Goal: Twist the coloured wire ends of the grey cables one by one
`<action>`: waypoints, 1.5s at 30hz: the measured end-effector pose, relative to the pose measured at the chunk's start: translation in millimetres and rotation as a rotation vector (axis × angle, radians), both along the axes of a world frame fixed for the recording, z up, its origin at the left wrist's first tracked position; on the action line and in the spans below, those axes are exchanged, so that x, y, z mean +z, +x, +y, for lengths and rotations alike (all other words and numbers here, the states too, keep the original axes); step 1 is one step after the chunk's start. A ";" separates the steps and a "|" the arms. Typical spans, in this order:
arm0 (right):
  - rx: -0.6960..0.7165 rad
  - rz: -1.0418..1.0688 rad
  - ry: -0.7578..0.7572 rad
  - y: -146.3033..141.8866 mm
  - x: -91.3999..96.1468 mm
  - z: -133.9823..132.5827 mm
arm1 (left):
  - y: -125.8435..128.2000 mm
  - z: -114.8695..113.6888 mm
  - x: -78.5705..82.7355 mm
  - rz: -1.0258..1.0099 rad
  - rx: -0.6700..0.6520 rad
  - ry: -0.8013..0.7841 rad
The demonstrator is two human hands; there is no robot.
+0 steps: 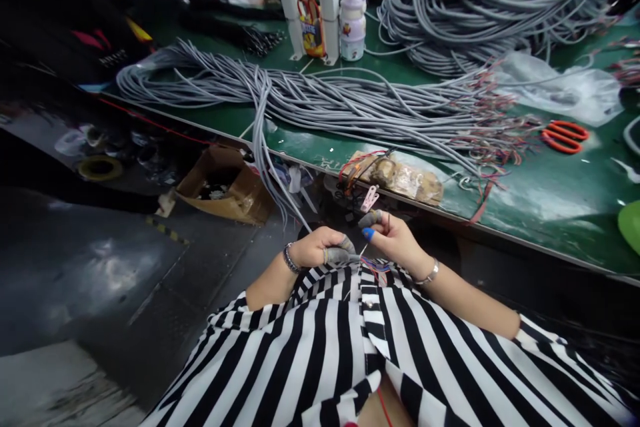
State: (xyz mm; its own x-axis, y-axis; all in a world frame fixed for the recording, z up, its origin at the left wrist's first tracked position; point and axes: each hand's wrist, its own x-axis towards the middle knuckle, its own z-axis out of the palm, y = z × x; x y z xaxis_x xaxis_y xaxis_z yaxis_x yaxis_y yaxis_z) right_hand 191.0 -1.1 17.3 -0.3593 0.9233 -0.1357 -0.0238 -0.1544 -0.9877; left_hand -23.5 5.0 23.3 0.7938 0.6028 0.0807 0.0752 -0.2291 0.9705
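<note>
Close to my striped shirt, my left hand (pixel 325 247) is closed around the end of a grey cable (pixel 306 225) that hangs off the table edge. Thin coloured wires (pixel 375 268) fan out from that end, red and blue among them. To the right, my right hand (pixel 393 240) pinches a thin pale wire (pixel 364 249) drawn up from the cable end. Grey tape or finger covers wrap several fingertips, and a blue one sits on a right fingertip. Just beyond the right hand, a pink clip (pixel 369 198) stands at the table edge.
A long bundle of grey cables (pixel 320 97) lies across the green table (pixel 530 220). Red-handled scissors (pixel 565 136), a plastic bag (pixel 560 87), a bottle (pixel 353 23) and a taped board (pixel 400 177) are there too. A cardboard box (pixel 230 187) sits below. Another person's hand (pixel 166 203) shows at left.
</note>
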 end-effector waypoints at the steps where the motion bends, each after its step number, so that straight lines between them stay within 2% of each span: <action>1: -0.050 -0.010 0.021 1.7 -1.3 2.9 | 0.0 1.0 -0.9 0.004 0.021 0.015; 5: -0.233 0.047 0.062 8.1 -6.0 14.2 | -3.4 0.3 -2.5 -0.038 0.121 0.039; 8: -0.327 0.108 -0.017 11.8 -8.3 21.8 | -7.0 -2.8 -0.7 -0.116 0.230 0.019; 10: -0.259 0.156 -0.146 13.2 -8.1 27.1 | -7.4 -3.5 0.3 -0.153 0.347 0.004; 12: -0.092 0.220 -0.281 12.7 -7.1 32.6 | -4.8 -1.7 -0.4 -0.162 0.454 -0.017; 14: 0.055 0.281 -0.355 9.6 -6.4 37.7 | 0.4 2.4 -3.3 -0.156 0.526 -0.055; 15: 0.086 0.300 -0.361 7.4 -6.7 39.7 | 3.5 5.0 -5.3 -0.155 0.549 -0.077; 17: 0.035 0.306 -0.315 2.0 -8.8 42.4 | 9.8 10.3 -9.7 -0.161 0.578 -0.120; 22: -0.307 0.219 -0.047 -8.9 -16.4 43.3 | 20.4 20.3 -18.1 -0.198 0.612 -0.190; 24: -0.347 0.221 -0.017 -11.2 -16.9 44.0 | 22.6 22.7 -20.5 -0.201 0.597 -0.212; 30: -0.151 0.363 -0.277 -15.3 -5.8 48.6 | 26.3 26.7 -27.4 -0.189 0.536 -0.238; 34: -0.194 0.442 -0.310 -17.1 -2.0 49.1 | 27.9 27.4 -31.3 -0.155 0.505 -0.221; 39: -0.227 0.459 -0.311 -17.5 -8.1 48.7 | 32.2 25.8 -33.1 -0.123 0.471 -0.208; 45: -0.162 0.503 -0.398 -14.5 -9.5 46.4 | 27.7 20.1 -28.7 -0.126 0.474 -0.276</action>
State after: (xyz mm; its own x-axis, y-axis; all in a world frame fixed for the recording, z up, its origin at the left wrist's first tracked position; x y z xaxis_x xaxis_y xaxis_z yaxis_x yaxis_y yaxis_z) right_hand 176.4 45.3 7.8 -0.3288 0.8851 -0.3293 -0.5210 -0.4608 -0.7184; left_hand 4.1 25.1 -5.5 0.4255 0.9034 -0.0534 -0.0125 0.0648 0.9978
